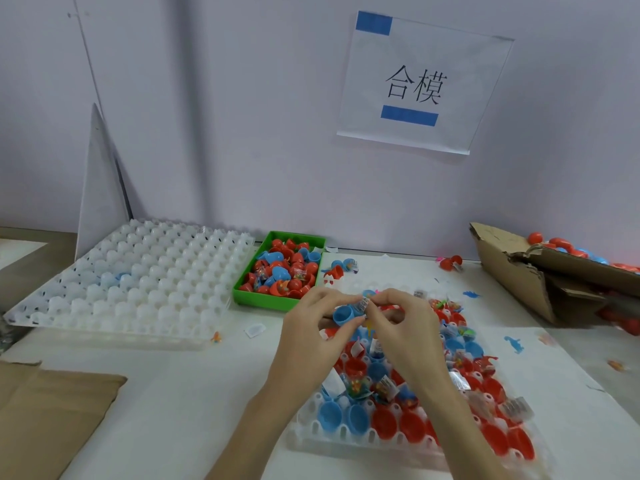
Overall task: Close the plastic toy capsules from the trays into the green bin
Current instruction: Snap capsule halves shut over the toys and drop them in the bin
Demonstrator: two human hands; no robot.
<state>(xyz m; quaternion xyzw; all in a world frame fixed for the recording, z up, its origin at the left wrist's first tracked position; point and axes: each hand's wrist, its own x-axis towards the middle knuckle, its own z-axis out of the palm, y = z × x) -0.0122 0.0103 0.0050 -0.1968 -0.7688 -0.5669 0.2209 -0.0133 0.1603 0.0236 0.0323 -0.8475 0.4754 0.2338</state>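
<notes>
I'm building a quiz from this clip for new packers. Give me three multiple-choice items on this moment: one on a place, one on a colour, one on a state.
1. Where does the green bin stand?
A. between the two white trays
B. on the cardboard box
C. at the table's near edge

2. What colour is the capsule half in the left hand?
A. red
B. blue
C. green

3. What state is the white tray on the left in?
A. packed with red halves
B. almost empty
C. stacked with bins

Answers:
1 A, it sits to the right of the emptier tray and behind the filled tray.
2 B, the held cup is blue.
3 B, only a blue piece or so shows in its wells.
</notes>
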